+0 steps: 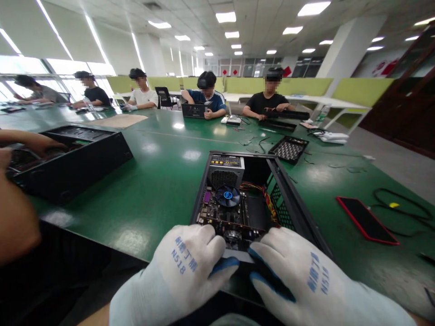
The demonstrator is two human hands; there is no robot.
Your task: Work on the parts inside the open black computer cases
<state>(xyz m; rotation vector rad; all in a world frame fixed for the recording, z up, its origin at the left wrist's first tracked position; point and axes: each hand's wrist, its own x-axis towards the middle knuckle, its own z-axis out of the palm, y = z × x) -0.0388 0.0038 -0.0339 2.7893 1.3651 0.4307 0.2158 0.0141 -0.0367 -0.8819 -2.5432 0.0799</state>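
Note:
An open black computer case lies on the green table in front of me. Inside are a power supply, a cooling fan with a blue hub, and an expansion card running crosswise near the close end. Over the near edge of the case curl the gloved fingers of my left hand, its thumb below the rim. My right hand grips the same edge further right, thumb apart from the index finger. The fingertips of both hands are hidden inside the case.
Another dark case stands at the left, with a neighbour's arm reaching in. A red-edged black panel and a black cable lie at the right. Beyond sit a perforated tray and several people at work.

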